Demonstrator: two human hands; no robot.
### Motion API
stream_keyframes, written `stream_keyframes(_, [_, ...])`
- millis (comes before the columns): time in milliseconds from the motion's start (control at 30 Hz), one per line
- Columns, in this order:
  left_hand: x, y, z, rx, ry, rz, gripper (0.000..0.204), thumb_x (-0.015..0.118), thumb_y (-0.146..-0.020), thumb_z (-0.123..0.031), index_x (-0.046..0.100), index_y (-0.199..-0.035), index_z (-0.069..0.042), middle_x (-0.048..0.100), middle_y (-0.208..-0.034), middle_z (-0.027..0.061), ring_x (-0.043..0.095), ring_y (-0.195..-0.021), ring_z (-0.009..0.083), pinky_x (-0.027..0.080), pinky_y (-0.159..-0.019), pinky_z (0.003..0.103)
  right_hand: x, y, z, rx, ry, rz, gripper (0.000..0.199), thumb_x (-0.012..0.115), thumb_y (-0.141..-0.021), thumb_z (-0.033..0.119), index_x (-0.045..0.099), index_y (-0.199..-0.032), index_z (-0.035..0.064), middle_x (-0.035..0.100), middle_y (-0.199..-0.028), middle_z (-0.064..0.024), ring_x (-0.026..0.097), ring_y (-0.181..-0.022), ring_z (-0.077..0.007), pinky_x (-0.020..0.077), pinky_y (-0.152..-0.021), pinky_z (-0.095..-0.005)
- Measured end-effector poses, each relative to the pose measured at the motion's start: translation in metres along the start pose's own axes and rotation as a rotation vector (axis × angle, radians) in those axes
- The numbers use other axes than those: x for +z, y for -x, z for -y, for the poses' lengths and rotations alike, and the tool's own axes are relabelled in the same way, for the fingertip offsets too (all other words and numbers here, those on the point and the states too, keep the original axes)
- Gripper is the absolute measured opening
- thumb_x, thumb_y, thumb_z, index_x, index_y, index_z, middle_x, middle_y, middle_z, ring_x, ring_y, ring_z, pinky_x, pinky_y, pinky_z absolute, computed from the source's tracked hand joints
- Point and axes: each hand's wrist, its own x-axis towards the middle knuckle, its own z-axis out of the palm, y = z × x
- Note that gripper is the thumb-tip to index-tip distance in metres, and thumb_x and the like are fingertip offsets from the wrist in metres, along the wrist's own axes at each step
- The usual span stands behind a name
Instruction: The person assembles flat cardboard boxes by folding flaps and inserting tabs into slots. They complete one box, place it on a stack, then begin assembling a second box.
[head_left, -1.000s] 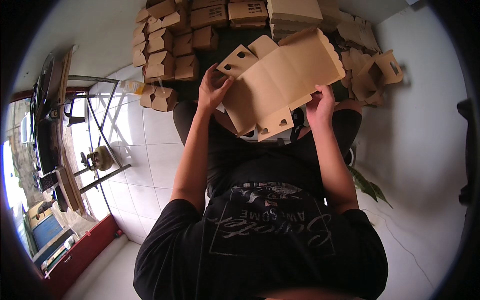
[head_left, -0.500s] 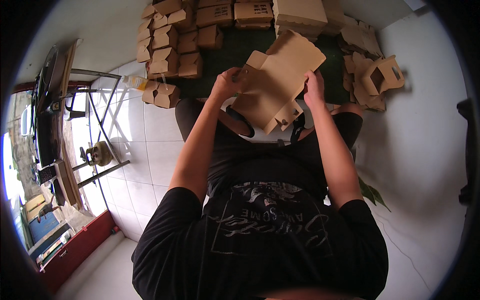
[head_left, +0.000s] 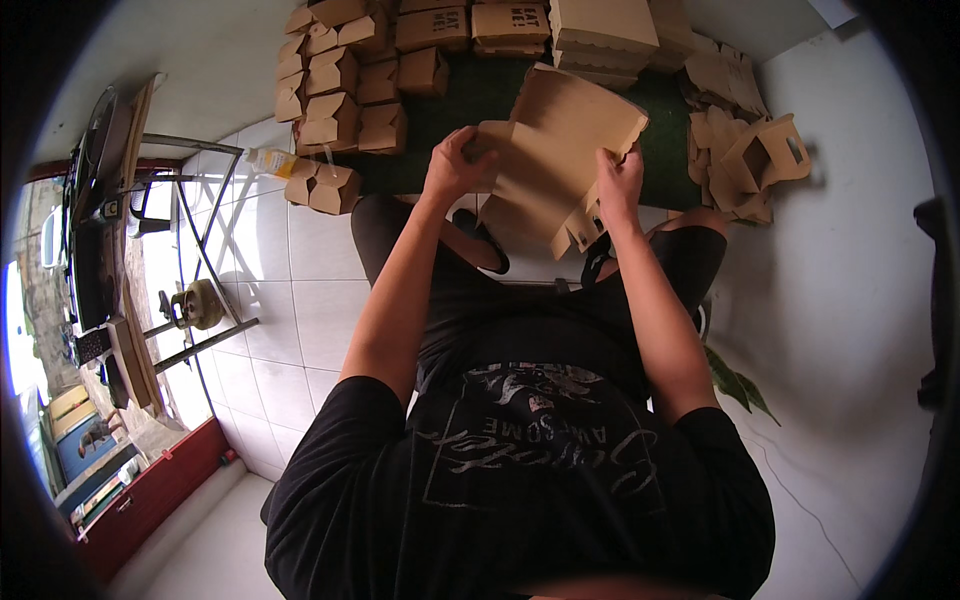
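Brown boxes (head_left: 432,31) bear dark words; the shirt (head_left: 530,480) (black), pale ones.

Daylight from the left glares off tiles (head_left: 265,238).

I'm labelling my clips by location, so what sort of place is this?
Likely a room in a home or small shop, though I can't tell which: white floor tiles, stacked brown cardboard takeaway boxes, and what looks like a gas cylinder by a metal-framed stand.
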Motion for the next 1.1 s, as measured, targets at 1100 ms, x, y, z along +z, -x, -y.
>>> stream_keyframes(1100, [0.005,0.018,-0.106,-0.027,-0.109,-0.291,0.037,0.077,-0.094,-0.009,0.087,-0.127,-0.021,0.076,-0.117,0.0123,0.078,-0.097,0.0361,0.062,-0.084,0.044,0.091,0.032,0.07,0.503,-0.288,0.363,0.042,0.079,-0.106,0.043,0.079,-0.117,0.0027,0.076,-0.108,-0.0024,0.067,-0.099,-0.0098,0.0531,-0.087,-0.0291])
